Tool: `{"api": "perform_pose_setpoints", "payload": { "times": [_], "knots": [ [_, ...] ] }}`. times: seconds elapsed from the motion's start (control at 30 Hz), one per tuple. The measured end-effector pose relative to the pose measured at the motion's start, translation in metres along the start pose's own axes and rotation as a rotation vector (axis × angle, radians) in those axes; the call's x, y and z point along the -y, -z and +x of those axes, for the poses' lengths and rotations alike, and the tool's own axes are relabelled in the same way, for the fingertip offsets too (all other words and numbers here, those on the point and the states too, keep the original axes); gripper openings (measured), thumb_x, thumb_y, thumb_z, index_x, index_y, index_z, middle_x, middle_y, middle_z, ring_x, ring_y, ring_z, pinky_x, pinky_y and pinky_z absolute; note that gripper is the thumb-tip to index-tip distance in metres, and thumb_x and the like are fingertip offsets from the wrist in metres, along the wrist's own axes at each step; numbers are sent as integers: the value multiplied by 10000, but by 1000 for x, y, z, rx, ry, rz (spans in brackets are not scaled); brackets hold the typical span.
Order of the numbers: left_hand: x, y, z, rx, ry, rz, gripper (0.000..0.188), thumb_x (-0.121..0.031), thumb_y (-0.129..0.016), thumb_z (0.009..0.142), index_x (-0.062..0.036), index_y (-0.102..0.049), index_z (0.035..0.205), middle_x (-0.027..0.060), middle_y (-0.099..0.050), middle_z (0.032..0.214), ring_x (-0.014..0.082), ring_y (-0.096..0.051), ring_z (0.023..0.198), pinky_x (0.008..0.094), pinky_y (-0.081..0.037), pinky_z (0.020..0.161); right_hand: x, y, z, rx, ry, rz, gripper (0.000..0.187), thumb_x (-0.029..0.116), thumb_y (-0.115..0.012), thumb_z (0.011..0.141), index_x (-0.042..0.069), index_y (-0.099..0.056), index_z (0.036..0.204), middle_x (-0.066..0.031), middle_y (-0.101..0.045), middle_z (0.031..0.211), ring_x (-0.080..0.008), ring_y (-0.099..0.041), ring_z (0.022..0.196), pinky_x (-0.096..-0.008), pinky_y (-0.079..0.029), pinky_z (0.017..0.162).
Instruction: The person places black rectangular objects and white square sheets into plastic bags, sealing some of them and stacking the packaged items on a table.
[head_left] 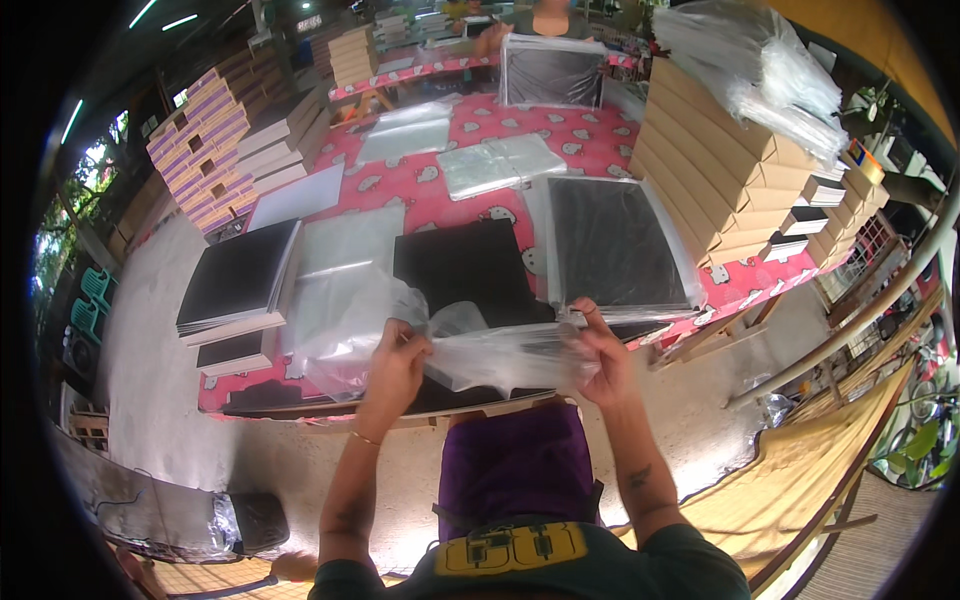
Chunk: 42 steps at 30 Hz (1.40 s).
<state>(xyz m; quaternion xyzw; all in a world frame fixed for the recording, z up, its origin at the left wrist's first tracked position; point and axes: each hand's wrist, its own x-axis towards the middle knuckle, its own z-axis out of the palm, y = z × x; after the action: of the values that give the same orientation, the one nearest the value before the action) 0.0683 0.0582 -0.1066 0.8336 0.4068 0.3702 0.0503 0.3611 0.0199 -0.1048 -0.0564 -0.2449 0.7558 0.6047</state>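
Between my two hands a clear plastic bag [500, 357] is stretched out sideways above the table's front edge. My left hand [403, 358] pinches its left part, and my right hand [603, 355] grips its right end, which is a little smeared by motion. Under and behind the bag lies a black sheet [465, 268]. To its right, near my right hand, a black panel in clear plastic [622, 245] lies flat on a stack. More clear plastic bags [345, 245] lie left of the black sheet, with a stack of black-topped boards [240, 275] beyond them.
A pink patterned cloth covers the table [385, 188]. Tall brown cartons [705, 165] stand at the right, topped by bundled plastic bags [760, 70]. Purple-and-tan boxes [205, 150] are piled at the left. Across the table another person holds a wrapped black panel [552, 75].
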Motion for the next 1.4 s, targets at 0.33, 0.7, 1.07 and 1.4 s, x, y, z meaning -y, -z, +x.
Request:
{"api": "perform_pose_setpoints", "payload": {
  "times": [0.33,0.7,1.07,1.4],
  "knots": [
    [-22,48,66,111,196,449,440,-154,-593,794,63,-521,1170,249,-503,1222,347,-528,1084,526,-355,1003,47,-75,31,-520,254,-2480,295,317,-606,861,23,-632,862,-161,-528,970,-330,-622,826,-429,-509,698],
    [96,-8,-31,259,229,402,449,-353,-671,789,-51,-621,1118,229,-514,1257,405,-565,1027,439,-459,889,6,20,-16,37,-31,-2436,198,278,-600,843,93,-668,864,-100,-620,782,-297,-634,778,-425,-504,657],
    [22,106,57,-85,-31,580,324,-138,-711,724,-84,-636,1034,178,-532,1211,334,-486,1172,532,-348,1002,22,-21,51,-260,285,-2320,210,286,-658,796,88,-693,853,-125,-632,841,-320,-643,761,-433,-519,652],
    [-37,82,33,499,-206,-473,147,-119,-625,849,-45,-498,855,21,-557,675,137,-536,602,313,-495,623,55,-4,16,55,-58,-421,200,198,-581,893,29,-646,979,-66,-637,973,-194,-622,867,-317,-501,764]
  ]
}}
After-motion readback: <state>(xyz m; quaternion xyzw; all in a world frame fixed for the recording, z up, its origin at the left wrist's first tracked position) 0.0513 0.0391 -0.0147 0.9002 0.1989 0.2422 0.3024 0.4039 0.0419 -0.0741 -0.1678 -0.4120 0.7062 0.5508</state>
